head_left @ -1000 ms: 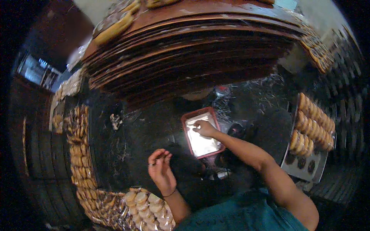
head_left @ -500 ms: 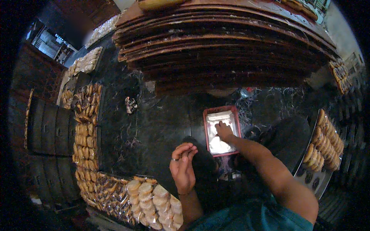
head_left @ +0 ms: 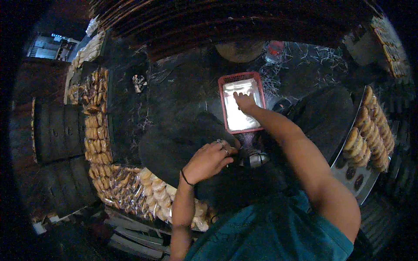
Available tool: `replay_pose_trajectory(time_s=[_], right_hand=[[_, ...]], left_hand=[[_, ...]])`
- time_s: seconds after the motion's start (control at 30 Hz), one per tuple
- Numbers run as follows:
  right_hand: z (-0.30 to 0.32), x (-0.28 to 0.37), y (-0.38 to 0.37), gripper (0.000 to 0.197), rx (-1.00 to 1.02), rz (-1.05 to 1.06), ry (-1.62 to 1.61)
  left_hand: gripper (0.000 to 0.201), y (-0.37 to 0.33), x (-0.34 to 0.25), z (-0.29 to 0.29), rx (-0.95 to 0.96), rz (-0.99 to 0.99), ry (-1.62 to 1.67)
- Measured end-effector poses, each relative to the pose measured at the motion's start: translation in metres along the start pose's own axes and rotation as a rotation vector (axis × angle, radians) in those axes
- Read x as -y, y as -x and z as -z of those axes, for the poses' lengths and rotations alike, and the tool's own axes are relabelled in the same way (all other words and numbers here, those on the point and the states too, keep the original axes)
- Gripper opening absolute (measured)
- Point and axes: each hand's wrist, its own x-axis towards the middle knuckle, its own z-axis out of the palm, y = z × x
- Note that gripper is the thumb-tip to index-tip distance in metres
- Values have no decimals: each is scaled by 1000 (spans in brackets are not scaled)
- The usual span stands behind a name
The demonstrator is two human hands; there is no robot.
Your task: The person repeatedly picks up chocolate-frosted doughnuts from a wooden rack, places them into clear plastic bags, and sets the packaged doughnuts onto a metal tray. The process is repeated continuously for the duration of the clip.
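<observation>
My right hand (head_left: pixel 245 104) reaches into a red plastic basket (head_left: pixel 221 102). Its fingers are apart, with the tips resting on a stack of shiny, clear plastic bags (head_left: pixel 239 122) that lies flat inside. Nearer my body, palm down, is my left hand (head_left: pixel 210 160). Its fingers are loosely bent, the thumb stands off from them, and no held thing shows; the palm is hidden. Rings sit on its fingers and a dark band circles the wrist. Just right of its fingertips lies a small pale and dark object (head_left: pixel 257 159), too unclear to name.
Packed baked goods (head_left: pixel 98 139) line the left and lower left. At right a metal tray (head_left: pixel 363 180) bears rows of round, bun-like pieces (head_left: pixel 368 135). Stacked brown boards (head_left: pixel 244 21) fill the far side. Plastic scraps (head_left: pixel 328 56) and a crumpled piece (head_left: pixel 139 82) litter the dark floor.
My left hand has turned from palm raised to palm down and dropped to the lap area. My right hand stays on the bags. The whole view has tilted, so the basket appears higher.
</observation>
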Motion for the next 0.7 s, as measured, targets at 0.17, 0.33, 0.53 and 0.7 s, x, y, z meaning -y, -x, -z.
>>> replay_pose_trajectory(time_s=[0.17,0.33,0.53,0.7], right_hand=[[23,-17,-12,25,69,40,-24],[90,-38,-20,17,31,140,-82],[196,-42,4,19,-7,222,-203],[220,-49,25,16,-156,338,-240]], left_hand=[[34,0,8,2,322,55,-263],[44,-12,16,-6,508,81,-323],[41,-37,29,-19,630,7,-211],[26,-37,24,-21,600,-117,-131]])
